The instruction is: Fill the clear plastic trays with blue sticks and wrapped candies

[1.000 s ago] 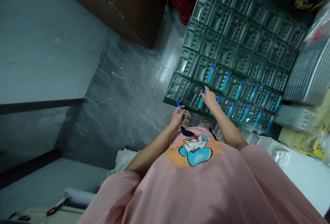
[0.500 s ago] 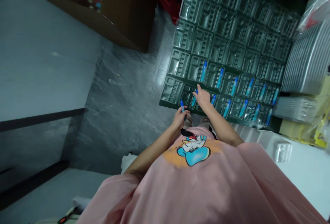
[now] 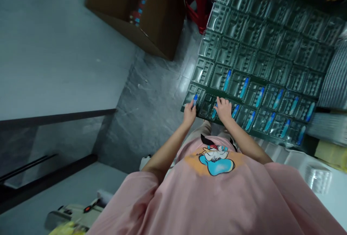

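Note:
My left hand [image 3: 189, 114] is closed around a blue pen [image 3: 195, 99], its dark blue end pointing away from me. It is over the leftmost clear plastic tray [image 3: 197, 91] of the nearest row. My right hand [image 3: 224, 110] lies over the same row with its fingers apart. Its fingertips are at another blue pen [image 3: 214, 113] lying in a tray and partly covered by the hand. Between the hands shows a clear tray [image 3: 206, 105] with no pen in it. Several more trays in the two nearest rows hold one pen each, such as this pen [image 3: 227, 80].
Rows of clear trays [image 3: 245, 27] cover the dark green table. Stacked trays [image 3: 334, 72] stand at the right. Beyond the table's left edge are a red plastic stool [image 3: 199, 2] and an open cardboard box [image 3: 165, 22]. A white surface [image 3: 336, 188] lies at lower right.
My left hand has moved with its pen from the table's near edge to over the leftmost tray. My right hand's fingers have spread near the same tray. The whole view has shifted.

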{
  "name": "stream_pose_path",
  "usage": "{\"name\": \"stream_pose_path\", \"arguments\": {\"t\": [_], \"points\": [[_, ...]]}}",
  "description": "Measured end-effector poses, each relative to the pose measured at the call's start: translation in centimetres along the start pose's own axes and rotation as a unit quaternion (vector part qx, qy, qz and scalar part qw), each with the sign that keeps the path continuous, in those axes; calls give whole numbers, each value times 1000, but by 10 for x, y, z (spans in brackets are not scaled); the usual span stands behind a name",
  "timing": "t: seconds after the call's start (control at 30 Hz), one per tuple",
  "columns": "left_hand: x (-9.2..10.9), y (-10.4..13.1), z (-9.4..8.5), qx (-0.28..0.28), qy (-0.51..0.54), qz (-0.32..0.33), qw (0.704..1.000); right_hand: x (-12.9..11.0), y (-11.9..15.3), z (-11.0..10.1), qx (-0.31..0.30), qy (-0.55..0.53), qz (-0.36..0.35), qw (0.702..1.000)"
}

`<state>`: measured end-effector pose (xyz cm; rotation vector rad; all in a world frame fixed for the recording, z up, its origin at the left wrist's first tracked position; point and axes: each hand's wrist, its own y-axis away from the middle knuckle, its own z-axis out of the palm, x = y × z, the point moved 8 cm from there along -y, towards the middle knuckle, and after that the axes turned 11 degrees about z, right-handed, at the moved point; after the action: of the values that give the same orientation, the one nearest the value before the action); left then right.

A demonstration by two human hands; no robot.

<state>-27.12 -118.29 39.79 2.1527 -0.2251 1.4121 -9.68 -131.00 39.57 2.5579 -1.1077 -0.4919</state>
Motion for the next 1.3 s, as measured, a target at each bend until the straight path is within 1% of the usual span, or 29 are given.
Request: {"name": "stream_pose_path", "arguments": {"t": [0.07,0.13,0.23,0.3,0.4,0.5,0.53,0.57,0.6,0.67,0.7,0.77,0.83,0.93,1.0,1.03,1.07,1.1,1.13,1.17,1.23,1.3], "points": [[14,-16,4,1,-53,72,996,0,2,0,8,4,-9,1000],[19,-25,15,-3,-83,106,991,3,0,0,12,4,-10,1000],[16,-32,26,-3,-88,111,990,7,-3,-3,10,-10,-8,1000],[12,-34,27,0,-76,107,991,9,-4,-8,14,-25,-11,1000],[11,-36,24,-5,-71,120,990,14,-2,-15,27,-50,-18,998],[17,-38,25,-23,-109,137,984,33,6,-26,47,-82,-7,996],[21,-37,27,-32,-138,143,980,45,10,-32,57,-93,5,994],[25,-35,31,-50,-144,154,976,59,15,-39,68,-103,22,992],[29,-34,35,-64,-148,164,973,77,19,-49,83,-112,45,989],[33,-35,43,-76,-231,189,951,123,28,-76,128,-126,99,979],[32,-38,50,-86,-268,203,938,151,33,-94,160,-130,128,970],[31,-48,62,-89,-325,232,912,214,51,-139,235,-131,189,944],[32,-54,73,-96,-358,259,892,281,82,-189,314,-129,246,908],[42,-50,77,-80,-384,274,878,380,148,-262,417,-119,320,843],[54,-42,74,-32,-388,278,878,447,192,-305,474,-106,370,792],[61,-37,75,-7,-382,284,879,479,210,-323,491,-99,391,772],[69,-32,77,20,-371,288,883,512,224,-338,501,-92,415,754],[77,-27,84,35,-359,294,885,543,233,-350,497,-89,441,742],[85,-22,93,40,-348,303,886,573,238,-360,486,-91,466,734],[93,-16,106,38,-338,314,886,599,237,-367,467,-100,486,732],[112,-2,137,15,-320,342,884,642,225,-372,416,-126,520,736],[131,13,167,1,-298,363,883,667,207,-372,364,-147,549,738]]}}
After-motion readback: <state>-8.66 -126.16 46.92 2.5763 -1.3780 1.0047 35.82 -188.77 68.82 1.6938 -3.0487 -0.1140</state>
